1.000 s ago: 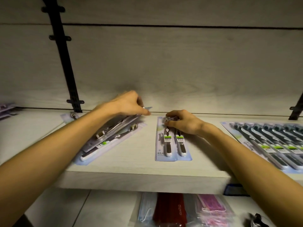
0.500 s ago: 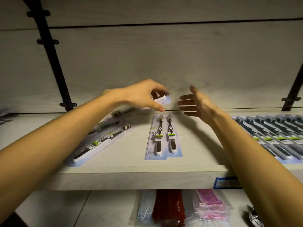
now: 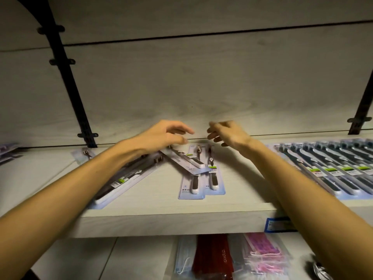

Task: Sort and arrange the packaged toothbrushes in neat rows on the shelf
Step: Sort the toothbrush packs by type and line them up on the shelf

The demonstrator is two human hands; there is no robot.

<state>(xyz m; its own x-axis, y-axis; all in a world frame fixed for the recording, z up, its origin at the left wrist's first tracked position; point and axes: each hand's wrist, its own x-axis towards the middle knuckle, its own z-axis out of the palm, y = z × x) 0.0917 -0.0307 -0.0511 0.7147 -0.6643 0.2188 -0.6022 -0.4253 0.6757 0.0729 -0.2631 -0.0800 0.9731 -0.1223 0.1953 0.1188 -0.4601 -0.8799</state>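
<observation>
Mid-shelf, toward the back edge: one toothbrush pack [image 3: 186, 159] lies slanted, its lower end resting across the top of two packs [image 3: 201, 183] that sit side by side, square to the shelf's front edge. Left hand [image 3: 161, 136] hovers over the slanted pack's upper end, fingers loosely curled; whether it touches the pack is unclear, as the palm hides the contact. Right hand [image 3: 229, 133] is raised just beside it, fingers relaxed, holding nothing. Loose skewed heap of packs [image 3: 125, 178] under the left forearm, toward the left end. Neat overlapping row of packs [image 3: 331, 168] at the right end. Shelf [image 3: 161, 223] pale wood, blue price tag [image 3: 279, 225] on front lip. Mask packets [image 3: 232, 257] on the level below.
</observation>
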